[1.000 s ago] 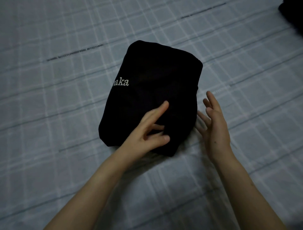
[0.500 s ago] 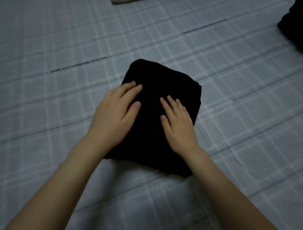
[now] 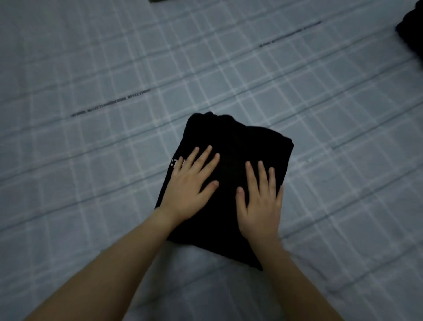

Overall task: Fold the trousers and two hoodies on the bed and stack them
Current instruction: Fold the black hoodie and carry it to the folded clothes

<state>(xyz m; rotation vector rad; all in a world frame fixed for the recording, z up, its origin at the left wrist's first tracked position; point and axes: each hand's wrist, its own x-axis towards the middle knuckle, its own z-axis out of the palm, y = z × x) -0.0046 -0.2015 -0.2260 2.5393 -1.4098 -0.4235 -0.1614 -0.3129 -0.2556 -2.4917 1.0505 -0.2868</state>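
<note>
A black garment (image 3: 231,142), folded into a compact rectangle, lies on the grey checked bedsheet (image 3: 91,137) in the middle of the view. A bit of white lettering shows at its left edge. My left hand (image 3: 191,185) lies flat on its left half with fingers spread. My right hand (image 3: 261,199) lies flat on its right half, fingers straight. Both palms press down on the cloth. Another dark garment (image 3: 412,29) sits at the far right edge, mostly cut off.
The bedsheet spreads out on every side of the folded garment. A small dark object (image 3: 158,1) peeks in at the top edge.
My left hand went from pinching the near edge to lying flat on the garment. My right hand came from beside it onto its top. The view tilted up, so the garment sits lower.
</note>
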